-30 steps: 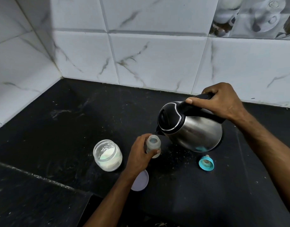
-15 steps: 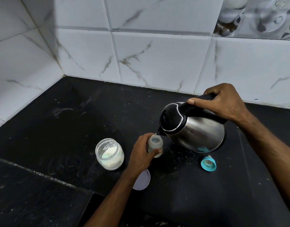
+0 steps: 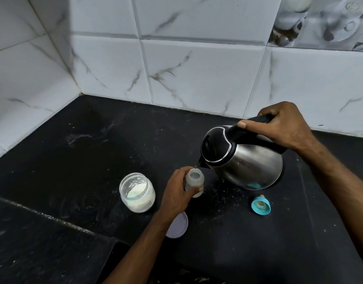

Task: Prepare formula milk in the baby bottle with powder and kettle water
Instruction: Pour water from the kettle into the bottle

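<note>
left hand grips the baby bottle; right hand clasps the tilted kettle by its handle.

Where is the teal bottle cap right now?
In the head view the teal bottle cap lies on the black counter at lower right, just below the tilted kettle, right of the baby bottle, touched by neither hand.

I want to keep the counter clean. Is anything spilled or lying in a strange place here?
Yes. Pale specks are scattered on the black counter between the baby bottle and the kettle; possibly spilled powder. The blue bottle cap and a round lid lie loose on the counter. No puddle shows.
</note>
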